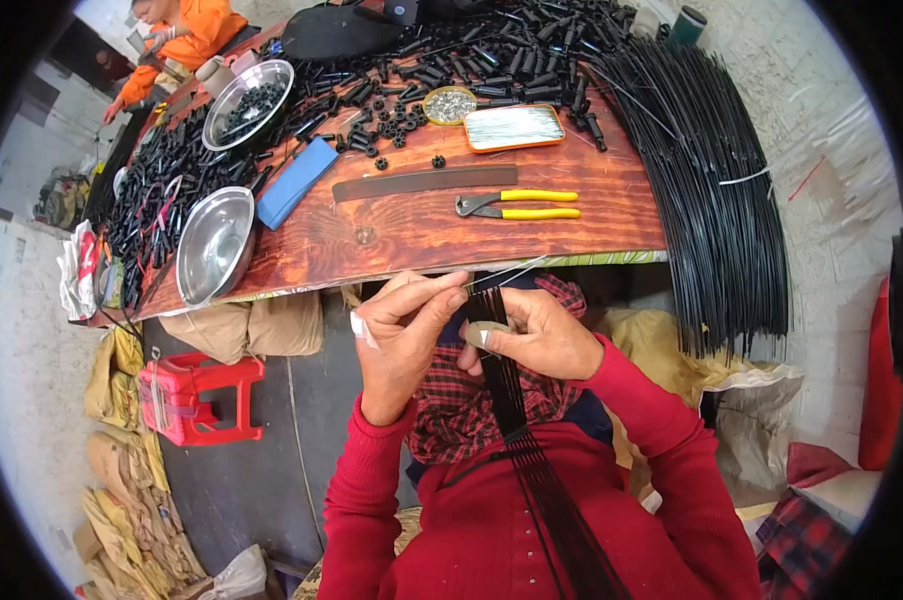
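While right hand (543, 332) grips black strand bundle (509, 405), which runs from near table (411, 240) edge down over red sweater (471, 520), left hand (399, 335) pinches thumb to forefinger, seemingly on thin pale wire (519, 269); contact too small to confirm. Loosened right grip could let strands fan, cross. Rolling pinch might slip wire, prick skin.
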A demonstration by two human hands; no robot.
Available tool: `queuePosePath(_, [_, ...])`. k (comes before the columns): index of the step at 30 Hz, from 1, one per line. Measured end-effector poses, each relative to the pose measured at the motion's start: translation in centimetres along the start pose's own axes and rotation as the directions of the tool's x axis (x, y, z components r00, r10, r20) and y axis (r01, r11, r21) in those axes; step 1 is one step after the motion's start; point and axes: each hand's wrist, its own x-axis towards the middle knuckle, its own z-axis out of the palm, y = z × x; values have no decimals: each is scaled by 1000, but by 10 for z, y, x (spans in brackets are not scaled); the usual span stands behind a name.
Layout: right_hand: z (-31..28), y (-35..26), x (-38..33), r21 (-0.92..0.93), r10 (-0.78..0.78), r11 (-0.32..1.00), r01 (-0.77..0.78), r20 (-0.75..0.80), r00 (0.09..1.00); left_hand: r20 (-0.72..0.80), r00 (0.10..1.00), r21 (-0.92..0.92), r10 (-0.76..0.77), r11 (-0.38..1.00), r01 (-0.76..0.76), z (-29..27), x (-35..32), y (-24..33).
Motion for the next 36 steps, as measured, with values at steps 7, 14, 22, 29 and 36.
queuePosePath(7, [-4,-12,6,73,22,997,-21,-14,1000,-29,999,-103,-41,994,38,-2,13,9])
queuePosePath(14, [9,-12,6,53,-35,998,42,-116,993,36,995,-107,-97,989,100,-7,3,8])
queuePosePath(22, [8,-14,3,26,-100,994,105,-164,981,25,998,-109,-54,992,57,-4,3,1])
queuePosePath(29, [4,-19,12,54,-89,994,96,-112,990,36,999,-69,-3,998,6,-10,12,-3])
queuePosePath(36, [6,-8,12,-22,-129,992,127,-120,984,44,998,-37,53,998,-52,-10,12,0])
